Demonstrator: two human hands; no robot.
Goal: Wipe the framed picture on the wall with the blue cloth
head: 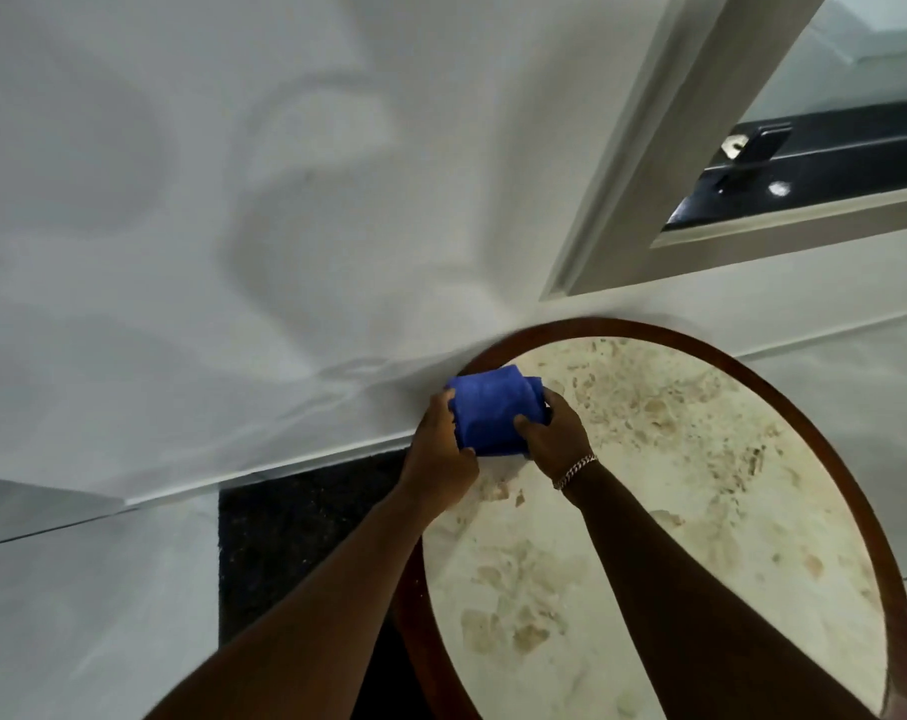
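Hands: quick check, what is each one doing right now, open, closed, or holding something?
Left hand: closed on the left edge of the blue cloth.
Right hand: closed on the cloth's right edge, above the round table.

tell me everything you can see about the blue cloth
The blue cloth is a deep royal blue, soft and towel-like, folded into a thick, compact bundle. The left hand grips its left edge and the right hand its right side, thumbs across the front. It sits over the far left edge of the round table, near the white wall; whether it rests there is unclear.
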